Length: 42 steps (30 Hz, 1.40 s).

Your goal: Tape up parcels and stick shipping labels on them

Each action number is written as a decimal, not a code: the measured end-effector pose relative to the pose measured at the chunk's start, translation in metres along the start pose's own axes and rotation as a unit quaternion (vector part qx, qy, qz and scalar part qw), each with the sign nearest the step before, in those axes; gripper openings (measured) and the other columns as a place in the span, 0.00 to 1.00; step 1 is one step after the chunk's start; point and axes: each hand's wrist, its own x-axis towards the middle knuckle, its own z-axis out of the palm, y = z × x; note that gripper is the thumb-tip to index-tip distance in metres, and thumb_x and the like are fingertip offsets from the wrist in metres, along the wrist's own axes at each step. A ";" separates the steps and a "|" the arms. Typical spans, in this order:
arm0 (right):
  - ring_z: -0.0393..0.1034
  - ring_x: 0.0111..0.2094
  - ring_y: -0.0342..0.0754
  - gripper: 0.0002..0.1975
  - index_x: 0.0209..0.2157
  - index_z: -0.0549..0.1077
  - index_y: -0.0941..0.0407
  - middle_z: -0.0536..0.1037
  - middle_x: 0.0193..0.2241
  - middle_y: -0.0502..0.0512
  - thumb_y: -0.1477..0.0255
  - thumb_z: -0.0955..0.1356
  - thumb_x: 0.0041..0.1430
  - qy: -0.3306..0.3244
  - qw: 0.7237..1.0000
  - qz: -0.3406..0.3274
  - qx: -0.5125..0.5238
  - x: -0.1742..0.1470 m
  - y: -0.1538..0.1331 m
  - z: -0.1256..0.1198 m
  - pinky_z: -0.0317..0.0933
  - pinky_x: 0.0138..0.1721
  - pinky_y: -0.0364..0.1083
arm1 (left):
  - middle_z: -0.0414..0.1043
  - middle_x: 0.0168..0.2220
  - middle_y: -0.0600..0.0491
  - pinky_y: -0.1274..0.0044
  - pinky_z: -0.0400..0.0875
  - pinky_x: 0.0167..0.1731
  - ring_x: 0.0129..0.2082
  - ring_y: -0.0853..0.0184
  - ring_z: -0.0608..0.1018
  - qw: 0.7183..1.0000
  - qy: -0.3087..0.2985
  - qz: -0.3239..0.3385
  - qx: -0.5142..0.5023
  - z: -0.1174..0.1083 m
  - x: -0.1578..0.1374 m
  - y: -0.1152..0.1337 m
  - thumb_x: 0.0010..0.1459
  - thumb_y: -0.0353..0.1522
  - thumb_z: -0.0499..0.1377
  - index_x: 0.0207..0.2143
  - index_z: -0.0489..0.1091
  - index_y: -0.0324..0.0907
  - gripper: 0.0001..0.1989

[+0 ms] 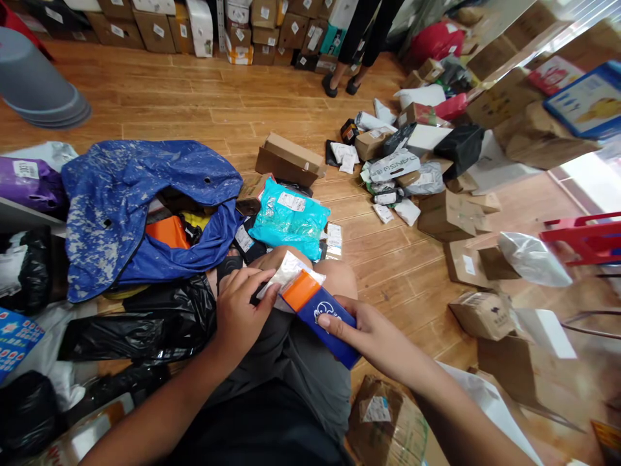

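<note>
My right hand (347,327) is closed around a narrow blue box (327,318) with an orange end and a white printed logo, its thumb lying on the front face. My left hand (247,298) pinches a small white plastic packet (290,268), which touches the orange end of the box. Both items are above my lap. Just beyond my knees lies a turquoise parcel (288,220) with a white label. To its left, a large blue sack (130,188) lies with its mouth open, showing an orange parcel (167,232) inside.
Black plastic parcels (145,323) lie at my left. Loose parcels (395,165) and cardboard boxes (451,217) cover the floor on the right, near a red plastic stool (585,236). Another person's legs (366,32) stand by boxes stacked at the back. A grey tub (43,84) is at upper left.
</note>
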 end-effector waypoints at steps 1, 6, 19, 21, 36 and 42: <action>0.64 0.32 0.47 0.33 0.41 0.74 0.58 0.73 0.32 0.53 0.38 0.70 0.63 -0.001 1.000 0.000 0.000 0.001 0.001 0.000 0.58 0.31 0.45 | 0.82 0.44 0.49 0.69 0.73 0.46 0.44 0.59 0.81 1.000 -0.013 -0.014 -0.011 0.001 0.001 0.000 0.71 0.35 0.64 0.50 0.82 0.44 0.09; 0.64 0.32 0.47 0.34 0.40 0.73 0.57 0.73 0.33 0.54 0.37 0.71 0.62 0.000 1.000 -0.007 0.000 0.004 0.004 -0.002 0.58 0.32 0.46 | 0.80 0.38 0.52 0.74 0.68 0.33 0.34 0.64 0.78 0.990 -0.089 -0.085 -0.068 0.004 0.013 -0.003 0.68 0.36 0.64 0.46 0.83 0.42 0.10; 0.70 0.30 0.46 0.32 0.42 0.73 0.58 0.74 0.31 0.52 0.41 0.73 0.62 -0.031 0.995 -0.052 0.084 0.002 0.010 -0.003 0.64 0.31 0.44 | 0.80 0.32 0.51 0.73 0.66 0.38 0.35 0.61 0.78 0.953 -0.177 -0.156 -0.191 0.009 0.039 -0.008 0.64 0.45 0.66 0.32 0.86 0.43 0.17; 0.74 0.30 0.47 0.32 0.44 0.72 0.57 0.76 0.32 0.52 0.41 0.74 0.62 -0.057 0.990 -0.052 0.118 0.000 0.009 -0.004 0.67 0.31 0.44 | 0.79 0.31 0.51 0.74 0.66 0.36 0.35 0.62 0.78 0.944 -0.173 -0.182 -0.214 0.012 0.039 -0.011 0.62 0.45 0.67 0.30 0.85 0.42 0.17; 0.71 0.32 0.48 0.29 0.40 0.76 0.57 0.76 0.31 0.53 0.42 0.71 0.67 -0.019 0.995 -0.073 -0.060 -0.034 0.035 -0.052 0.66 0.31 0.43 | 0.86 0.36 0.44 0.73 0.74 0.33 0.31 0.59 0.82 0.895 -0.148 -0.303 -0.290 -0.001 0.058 -0.039 0.46 0.55 0.76 0.38 0.88 0.38 0.30; 0.70 0.30 0.47 0.29 0.40 0.77 0.56 0.76 0.31 0.52 0.42 0.71 0.65 -0.025 0.998 -0.051 -0.040 -0.036 0.044 -0.065 0.65 0.29 0.43 | 0.84 0.30 0.45 0.73 0.75 0.29 0.26 0.61 0.80 0.900 -0.153 -0.310 -0.267 -0.004 0.063 -0.037 0.43 0.58 0.76 0.36 0.87 0.38 0.33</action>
